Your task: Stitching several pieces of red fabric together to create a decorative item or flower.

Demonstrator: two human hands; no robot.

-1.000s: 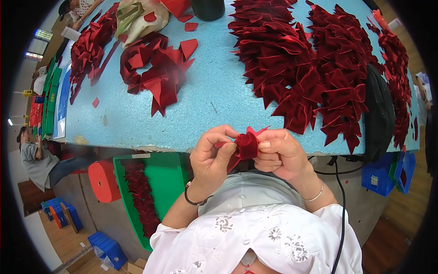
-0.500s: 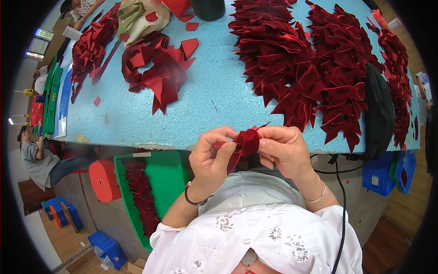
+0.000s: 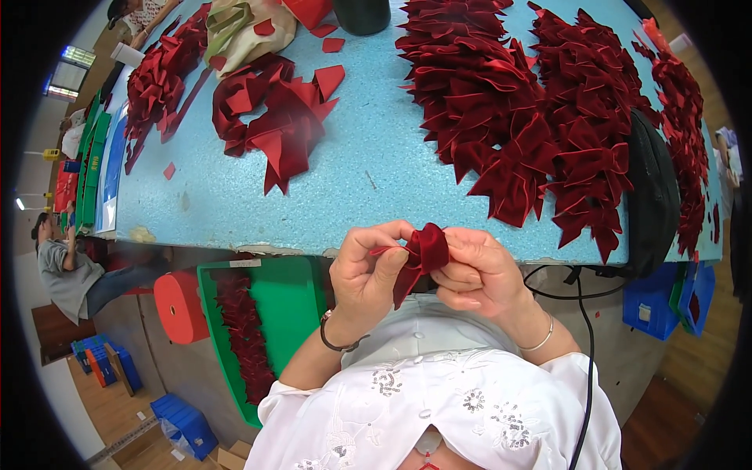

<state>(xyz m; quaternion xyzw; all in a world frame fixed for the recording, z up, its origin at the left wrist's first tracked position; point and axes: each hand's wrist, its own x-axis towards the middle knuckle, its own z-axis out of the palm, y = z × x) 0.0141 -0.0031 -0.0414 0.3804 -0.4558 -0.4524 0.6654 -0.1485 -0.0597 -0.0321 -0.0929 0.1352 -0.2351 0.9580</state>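
Observation:
Between my hands, just in front of the table's near edge, is a dark red velvet ribbon (image 3: 428, 249), looped and folded. My left hand (image 3: 368, 265) pinches its left side, with a tail hanging below the fingers. On the other side, my right hand (image 3: 482, 270) is closed with thumb and fingertips against the loop. What lies under the right fingertips is hidden. Beyond my hands, rows of finished-looking red velvet bows (image 3: 478, 94) overlap on the blue table (image 3: 368, 180). Loose red ribbon pieces (image 3: 286, 129) lie farther left.
A green crate (image 3: 290, 305) with a strip of bows stands below the table edge, beside a red spool (image 3: 180, 308). A black bag (image 3: 654, 196) and a cable (image 3: 583, 352) are at right. A cream cloth bag (image 3: 251, 35) lies far left. A person (image 3: 66, 258) sits at left.
The ribbon has turned more upright, its loop now facing up. My right fingers have curled in and shifted slightly, and the thin end that stuck out at the top no longer shows.

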